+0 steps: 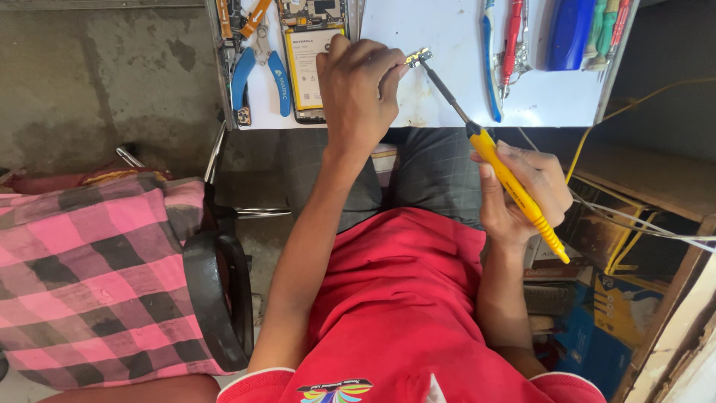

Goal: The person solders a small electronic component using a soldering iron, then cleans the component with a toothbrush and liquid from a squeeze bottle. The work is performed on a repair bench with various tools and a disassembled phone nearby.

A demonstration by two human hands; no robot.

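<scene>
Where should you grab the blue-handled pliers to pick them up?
Probably by the two blue handles, pinching them together from above. They lie flat on the white table, handles splayed toward the person, left of the left hand; the metal jaw end is crowded by other tools.

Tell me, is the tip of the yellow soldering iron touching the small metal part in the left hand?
Touching. The head view shows the soldering iron in the right hand, its dark tip meeting the small metal part pinched by the left hand, with no gap visible.

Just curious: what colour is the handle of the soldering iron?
Yellow handle, clearest in the head view.
</scene>
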